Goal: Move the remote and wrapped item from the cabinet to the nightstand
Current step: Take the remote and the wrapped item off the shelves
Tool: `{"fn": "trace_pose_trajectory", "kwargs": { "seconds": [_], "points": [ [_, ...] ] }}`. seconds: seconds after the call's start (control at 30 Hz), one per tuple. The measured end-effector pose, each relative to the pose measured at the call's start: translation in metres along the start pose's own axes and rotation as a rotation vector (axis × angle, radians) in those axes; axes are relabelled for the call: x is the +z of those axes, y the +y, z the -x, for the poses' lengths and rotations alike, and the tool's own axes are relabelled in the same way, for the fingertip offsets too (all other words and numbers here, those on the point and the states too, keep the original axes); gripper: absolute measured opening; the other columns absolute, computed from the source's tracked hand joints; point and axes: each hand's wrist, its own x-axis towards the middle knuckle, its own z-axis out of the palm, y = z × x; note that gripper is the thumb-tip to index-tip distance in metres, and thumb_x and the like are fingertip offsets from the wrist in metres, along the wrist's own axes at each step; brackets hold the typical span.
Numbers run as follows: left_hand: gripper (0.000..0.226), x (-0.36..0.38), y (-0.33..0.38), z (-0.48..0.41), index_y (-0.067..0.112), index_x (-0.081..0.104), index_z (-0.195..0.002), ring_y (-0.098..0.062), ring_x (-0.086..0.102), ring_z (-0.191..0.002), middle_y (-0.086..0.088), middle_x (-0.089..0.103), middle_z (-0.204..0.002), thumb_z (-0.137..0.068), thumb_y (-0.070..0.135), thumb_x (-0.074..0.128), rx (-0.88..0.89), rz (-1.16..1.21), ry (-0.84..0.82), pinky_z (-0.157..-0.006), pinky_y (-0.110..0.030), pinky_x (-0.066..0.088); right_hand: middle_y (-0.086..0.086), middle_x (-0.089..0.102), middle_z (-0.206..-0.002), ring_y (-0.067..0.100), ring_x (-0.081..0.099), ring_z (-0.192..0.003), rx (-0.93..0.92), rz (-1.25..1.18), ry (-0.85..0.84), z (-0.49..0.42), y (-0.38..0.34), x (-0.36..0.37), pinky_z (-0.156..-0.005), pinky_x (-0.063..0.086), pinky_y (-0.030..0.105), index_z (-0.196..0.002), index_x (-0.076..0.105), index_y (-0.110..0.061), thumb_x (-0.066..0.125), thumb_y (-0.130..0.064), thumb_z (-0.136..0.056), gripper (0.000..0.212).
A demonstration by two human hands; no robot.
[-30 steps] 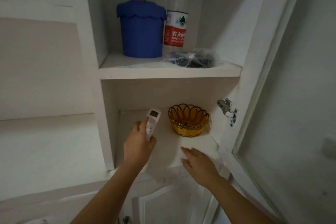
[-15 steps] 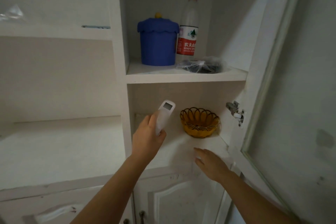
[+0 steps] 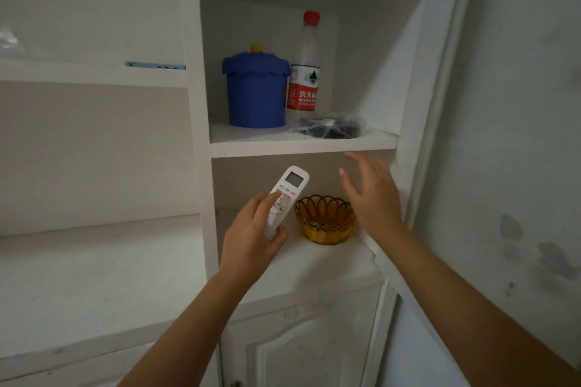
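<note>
My left hand [image 3: 251, 240] grips a white remote [image 3: 286, 195] with a small screen, held upright in front of the cabinet's lower compartment. A dark item wrapped in clear plastic [image 3: 328, 127] lies on the upper shelf [image 3: 301, 144], at its right front. My right hand [image 3: 372, 195] is raised with fingers spread, empty, just below that shelf's edge and below the wrapped item. The nightstand is out of view.
On the upper shelf stand a blue lidded container [image 3: 256, 89] and a red-capped water bottle [image 3: 305, 69]. A golden wire basket [image 3: 325, 218] sits on the lower shelf. The cabinet door [image 3: 503, 135] stands open at right. White ledges run to the left.
My right hand has risen from the lower shelf's front edge to just under the upper shelf. My left hand has lifted the remote slightly. The view has tilted upward.
</note>
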Motion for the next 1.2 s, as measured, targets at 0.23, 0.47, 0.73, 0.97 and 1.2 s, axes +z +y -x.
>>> {"fn": "trace_pose_trajectory", "kwargs": {
  "seconds": [0.23,0.47,0.73,0.97,1.2],
  "points": [
    [0.06,-0.013,0.006,-0.021,0.008,0.046,-0.126,-0.031,0.054,-0.109,-0.017,0.055,-0.125,-0.072,0.012,0.073,0.008,0.001,0.092,-0.076,-0.039,0.054,0.011,0.051,-0.129,0.025,0.041,-0.12,0.022,0.096,-0.092,-0.055,0.003,0.0,-0.096,0.035,0.034,-0.125,0.047,-0.01,0.054,-0.024,-0.09,0.038],
    [0.061,-0.014,0.007,-0.05,0.01,0.042,-0.13,-0.03,0.052,-0.112,-0.015,0.052,-0.13,-0.076,0.012,0.069,-0.102,-0.019,0.185,-0.078,-0.039,0.051,0.015,0.054,-0.127,0.03,0.042,-0.118,0.035,0.213,-0.231,-0.087,0.011,0.02,-0.096,0.036,0.04,-0.124,0.049,-0.008,0.054,-0.027,-0.089,0.04],
    [0.06,-0.012,0.011,-0.062,0.007,0.044,-0.128,-0.034,0.053,-0.109,-0.017,0.052,-0.128,-0.073,0.008,0.069,-0.092,-0.036,0.218,-0.071,-0.038,0.05,0.01,0.069,-0.096,0.029,0.058,-0.089,-0.104,0.202,-0.187,-0.097,0.014,0.026,-0.074,0.044,0.036,-0.095,0.069,-0.011,0.054,-0.019,-0.089,0.019],
    [0.062,-0.009,0.009,-0.059,0.007,0.044,-0.129,-0.036,0.052,-0.11,-0.018,0.051,-0.129,-0.073,0.007,0.07,-0.111,-0.037,0.217,-0.071,-0.043,0.053,0.011,0.071,-0.092,0.029,0.06,-0.084,-0.127,0.131,-0.123,-0.084,0.01,0.017,-0.069,0.04,0.034,-0.095,0.069,-0.01,0.051,-0.011,-0.09,0.019],
    [0.061,-0.006,0.014,-0.061,0.006,0.043,-0.129,-0.035,0.052,-0.111,-0.018,0.05,-0.129,-0.074,0.008,0.07,-0.142,-0.014,0.233,-0.073,-0.041,0.052,0.008,0.071,-0.1,0.025,0.061,-0.092,-0.164,0.123,-0.078,-0.066,0.007,-0.001,-0.079,0.044,0.037,-0.105,0.066,-0.014,0.051,-0.013,-0.09,0.021]
  ]
}}
